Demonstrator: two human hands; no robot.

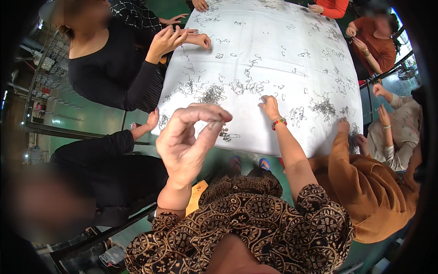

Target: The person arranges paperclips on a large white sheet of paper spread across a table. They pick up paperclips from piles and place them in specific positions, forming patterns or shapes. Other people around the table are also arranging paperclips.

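Note:
My left hand (189, 137) is raised above the near edge of a white-covered table (269, 55), thumb and forefinger pinched together on a small metal wire piece (222, 132). My right hand (270, 106) reaches out flat onto the cloth, fingertips touching loose wire pieces near a small pile (248, 86). A beaded bracelet (278, 122) circles my right wrist. Many small grey wire hooks lie scattered and heaped across the cloth.
Several other people sit round the table: one in black (109, 68) at the left, one in an orange-brown top (365, 187) at the right, others at the far side. A metal rack (41, 82) stands at left. The floor is green.

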